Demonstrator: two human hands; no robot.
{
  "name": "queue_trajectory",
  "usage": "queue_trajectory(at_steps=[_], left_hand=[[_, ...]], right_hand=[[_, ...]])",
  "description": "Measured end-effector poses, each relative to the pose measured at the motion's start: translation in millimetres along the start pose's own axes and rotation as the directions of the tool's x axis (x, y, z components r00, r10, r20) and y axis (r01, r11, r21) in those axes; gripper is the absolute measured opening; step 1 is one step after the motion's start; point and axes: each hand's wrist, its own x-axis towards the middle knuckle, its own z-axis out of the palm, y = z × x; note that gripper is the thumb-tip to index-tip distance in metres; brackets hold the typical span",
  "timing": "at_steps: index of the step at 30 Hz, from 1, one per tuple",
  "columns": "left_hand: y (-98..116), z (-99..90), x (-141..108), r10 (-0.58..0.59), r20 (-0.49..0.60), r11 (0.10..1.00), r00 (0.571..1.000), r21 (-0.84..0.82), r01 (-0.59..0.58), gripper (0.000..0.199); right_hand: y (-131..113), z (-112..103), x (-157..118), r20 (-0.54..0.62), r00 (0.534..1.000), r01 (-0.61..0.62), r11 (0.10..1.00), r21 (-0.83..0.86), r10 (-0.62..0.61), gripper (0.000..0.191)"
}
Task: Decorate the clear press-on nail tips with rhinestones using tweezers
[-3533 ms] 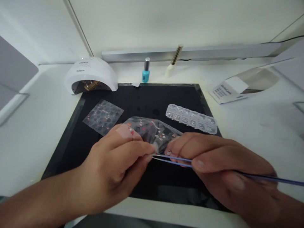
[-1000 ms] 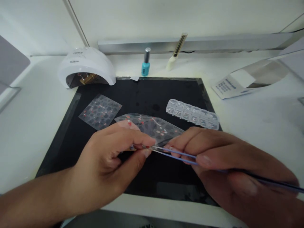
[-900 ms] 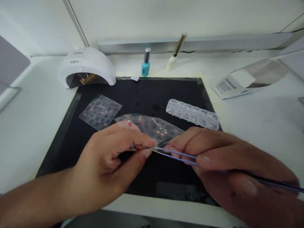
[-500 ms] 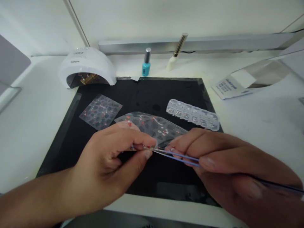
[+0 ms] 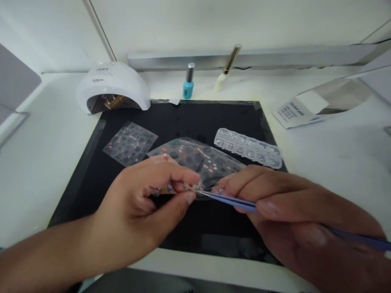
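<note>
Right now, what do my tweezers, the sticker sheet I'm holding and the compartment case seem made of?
Tweezers: probably metal, silvery at the tips, with a smooth, seemingly coated blue body. Held sticker sheet: apparently thin, glossy plastic film; it bends, and the black mat shows through. Compartment case: likely shiny, clear plastic, given see-through walls and highlights.

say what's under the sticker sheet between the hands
Through the clear sticker sheet the black mat shows, and at one side part of the left hand. Where the right hand covers its edge, what lies beneath can't be seen.
</note>
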Motion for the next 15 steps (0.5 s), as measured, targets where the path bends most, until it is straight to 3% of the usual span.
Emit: queue_trajectory(at_steps=[4,8,15], left_hand=[[-1.1,2.1,-1.5,-0.076,-0.031,0.996,0.997,-0.052,0.075,0.014],[-2.9,2.6,-1.3,-0.133,-0.031,0.987,0.991,-0.098,0.13,0.016],[-3.5,1.3,-0.1,-0.109,-0.04,0.991,0.993,-0.082,0.106,0.019]], right_hand=[[1.8,4.3,-0.1,-0.068,0.998,-0.007,1.0,0.025,0.009,0.026],[4.5,2.9,2.5,-0.035,0.999,0.013,0.997,0.073,-0.011,0.028],[7.8,3.7,8.0,-0.042,0.998,0.05,0.991,0.121,-0.045,0.027]])
